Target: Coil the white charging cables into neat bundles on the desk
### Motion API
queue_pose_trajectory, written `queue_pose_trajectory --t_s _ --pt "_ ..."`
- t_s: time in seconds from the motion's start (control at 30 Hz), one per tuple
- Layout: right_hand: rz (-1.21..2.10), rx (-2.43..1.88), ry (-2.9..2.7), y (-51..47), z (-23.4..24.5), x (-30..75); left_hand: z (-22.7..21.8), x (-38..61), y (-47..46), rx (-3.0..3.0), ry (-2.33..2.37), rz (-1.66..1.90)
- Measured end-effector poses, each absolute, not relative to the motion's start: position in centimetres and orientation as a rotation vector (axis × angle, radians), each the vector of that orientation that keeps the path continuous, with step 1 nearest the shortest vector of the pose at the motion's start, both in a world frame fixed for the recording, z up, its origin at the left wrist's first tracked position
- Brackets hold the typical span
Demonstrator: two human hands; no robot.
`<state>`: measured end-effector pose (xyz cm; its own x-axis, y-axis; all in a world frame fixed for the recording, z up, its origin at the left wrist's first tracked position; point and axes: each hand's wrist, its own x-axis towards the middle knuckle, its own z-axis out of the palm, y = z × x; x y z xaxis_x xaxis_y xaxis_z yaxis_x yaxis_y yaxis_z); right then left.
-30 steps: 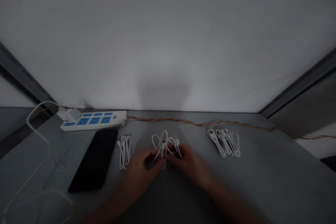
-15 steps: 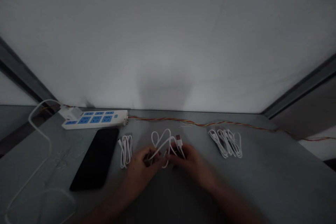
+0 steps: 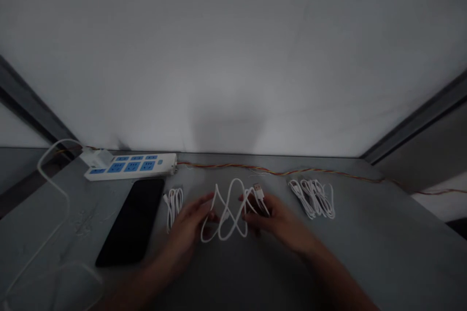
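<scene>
A loosely looped white USB cable (image 3: 230, 188) lies across the space between my two hands, its USB-A plug (image 3: 259, 191) pointing up near the right fingers. My right hand (image 3: 275, 218) grips the cable's right-hand loops between thumb and fingers. On the other side, my left hand (image 3: 191, 221) has its fingers apart beside the left loops, which pass in front of the fingertips; whether they touch is hard to see. Just left of that hand lies a bundled white cable (image 3: 175, 206). Further left rests a black phone (image 3: 133, 223), screen dark.
A white power strip (image 3: 168, 163) with blue sockets holds a plugged-in white charger (image 3: 100, 159), whose white cord (image 3: 54, 182) curves down the left side. Several bundled white cables (image 3: 312, 198) lie at right. A twisted red-yellow wire (image 3: 233, 165) runs along the wall (image 3: 233, 58).
My hands have moved apart, and the cable's loops have spread wider and lower between them. My left fingers have loosened from the cable. The plug has shifted slightly right with my right hand.
</scene>
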<state>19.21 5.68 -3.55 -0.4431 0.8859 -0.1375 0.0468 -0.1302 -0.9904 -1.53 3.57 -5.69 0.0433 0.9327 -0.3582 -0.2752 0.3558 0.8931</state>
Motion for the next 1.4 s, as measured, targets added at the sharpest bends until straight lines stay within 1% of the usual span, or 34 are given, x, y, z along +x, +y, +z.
queue_pose_trajectory --t_s 0.1,0.2,0.3,0.37,0.47,0.53,0.77,0.9,1.0,1.1,1.23,1.3,1.4 --pt "1.632 -1.076 -1.528 6.0 -3.5 19.6 -5.7 -1.5 3.5 0.975 1.199 0.962" --pt "1.535 -1.144 -1.596 6.6 -3.9 20.2 -5.4 -1.5 3.1 1.339 1.351 0.959" --pt "1.390 -1.252 -1.720 7.1 -4.2 20.7 -4.9 -1.6 2.8 1.770 1.412 0.938" --pt "1.219 -1.347 -1.834 7.3 -4.4 21.1 -4.7 -1.7 2.5 1.948 1.431 0.811" --pt "0.927 -1.488 -1.974 7.4 -4.6 21.3 -4.7 -1.8 2.4 2.045 1.498 0.609" --pt "0.802 -1.531 -2.027 7.4 -4.8 21.4 -5.0 -1.7 2.4 2.099 1.534 0.568" --pt "0.610 -1.604 -2.032 7.7 -5.7 21.5 -6.0 -0.8 2.7 2.168 1.665 0.530" --pt "0.528 -1.654 -1.995 7.7 -5.4 21.2 -5.6 0.2 3.2 2.284 1.731 0.328" --pt "0.671 -1.632 -1.972 7.5 -4.9 21.0 -5.2 0.3 3.5 2.275 1.803 0.189" --pt "1.017 -1.519 -1.782 7.1 -4.1 20.6 -5.3 -0.3 3.9 2.160 1.864 0.118" --pt "1.432 -1.288 -1.583 6.0 -3.4 19.5 -5.8 -0.7 4.2 2.066 1.907 0.198" --pt "1.513 -1.201 -1.655 5.5 -3.6 18.7 -6.0 -0.7 4.2 2.039 1.890 0.290" --pt "1.470 -1.238 -1.810 5.3 -4.8 17.5 -6.0 -0.8 4.2 1.993 1.811 0.527"
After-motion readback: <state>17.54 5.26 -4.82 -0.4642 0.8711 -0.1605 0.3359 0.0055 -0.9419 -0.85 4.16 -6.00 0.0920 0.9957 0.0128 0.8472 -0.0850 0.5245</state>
